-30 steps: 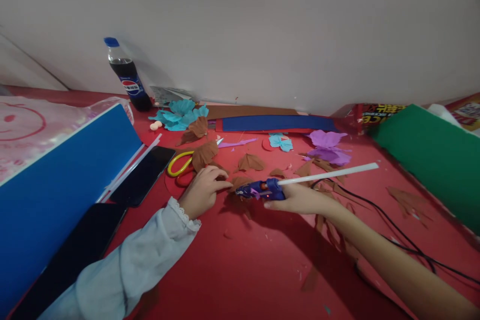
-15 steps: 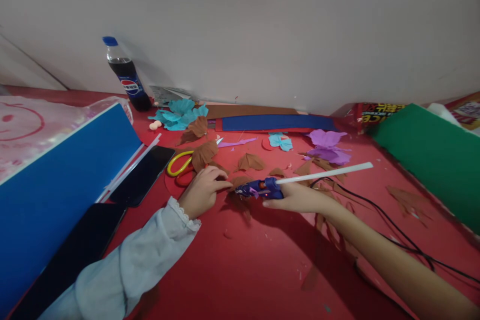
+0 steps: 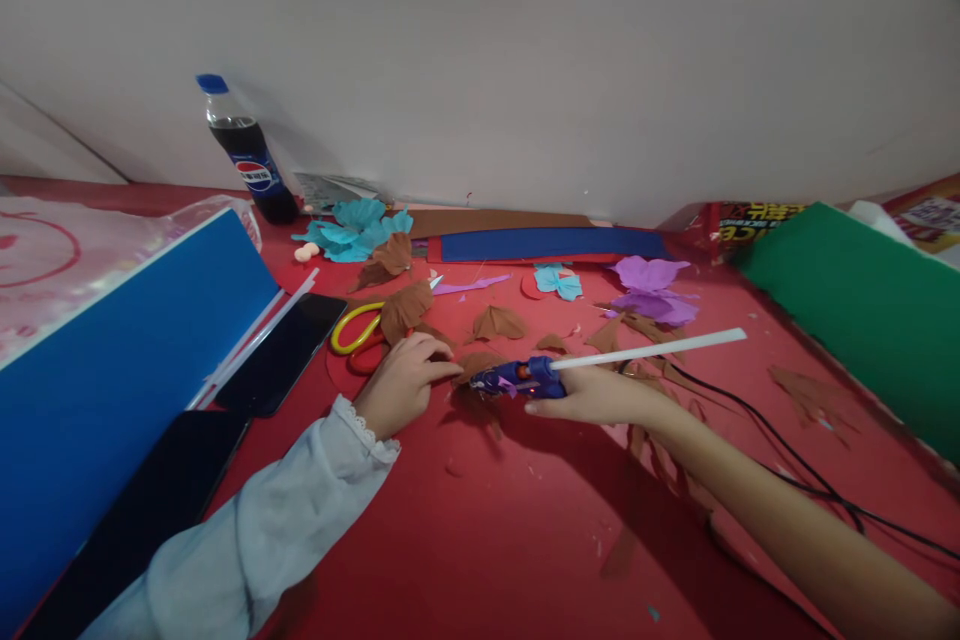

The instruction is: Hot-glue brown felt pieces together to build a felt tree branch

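In the head view, my right hand (image 3: 604,395) is wrapped around a blue glue gun (image 3: 534,380), with a long white glue stick (image 3: 652,348) jutting from its back toward the right. The gun's nozzle points left, over a brown crepe paper piece (image 3: 478,362). My left hand (image 3: 405,375) pinches that brown paper at its left edge; the fingertips are close to the nozzle. Yellow-and-red scissors (image 3: 349,325) lie just beyond my left hand, partly covered by a brown paper petal (image 3: 406,308). Whether glue is coming out is too small to tell.
Brown petals (image 3: 498,322), a purple paper flower (image 3: 651,290) and teal paper (image 3: 357,230) lie behind the hands. A cola bottle (image 3: 251,155) stands back left. Phones (image 3: 283,355) and a blue board (image 3: 142,360) are left, a green board (image 3: 847,310) right. A black cord (image 3: 757,412) trails rightward.
Both hands and the glue gun keep nearly the same pose over the brown paper. The whole view has shifted very slightly.
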Motion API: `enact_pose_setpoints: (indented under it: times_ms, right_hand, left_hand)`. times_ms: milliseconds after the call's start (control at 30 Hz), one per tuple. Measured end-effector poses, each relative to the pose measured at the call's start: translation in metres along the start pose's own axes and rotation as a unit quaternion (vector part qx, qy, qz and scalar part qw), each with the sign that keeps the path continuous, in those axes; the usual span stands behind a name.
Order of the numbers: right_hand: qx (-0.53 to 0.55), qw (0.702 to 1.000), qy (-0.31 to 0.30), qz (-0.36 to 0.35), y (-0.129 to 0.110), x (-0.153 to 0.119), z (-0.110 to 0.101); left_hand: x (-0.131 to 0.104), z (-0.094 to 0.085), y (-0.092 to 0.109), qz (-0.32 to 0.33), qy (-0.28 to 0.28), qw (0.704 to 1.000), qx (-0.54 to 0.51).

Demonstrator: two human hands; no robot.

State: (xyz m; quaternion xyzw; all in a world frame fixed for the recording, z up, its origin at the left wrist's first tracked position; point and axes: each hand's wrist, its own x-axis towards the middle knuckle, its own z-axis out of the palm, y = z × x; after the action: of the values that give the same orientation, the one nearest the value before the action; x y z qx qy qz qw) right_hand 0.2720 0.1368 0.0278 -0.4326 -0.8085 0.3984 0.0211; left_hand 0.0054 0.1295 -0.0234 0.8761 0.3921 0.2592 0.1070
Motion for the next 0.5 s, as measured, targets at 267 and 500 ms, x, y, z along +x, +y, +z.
enact_pose_setpoints:
  times_ms: [267, 500]
  right_hand:
    - [0.015, 1.0, 0.003, -0.005, -0.0012, -0.003, -0.0004]
    - [0.009, 1.0, 0.007, -0.005, 0.0008, -0.0049, 0.0007]
  left_hand:
    - [0.0004, -0.0003, 0.0007, -0.001, -0.003, 1.0, -0.002]
    - [0.0012, -0.0011, 0.0018, -0.003, -0.005, 1.0, -0.001]
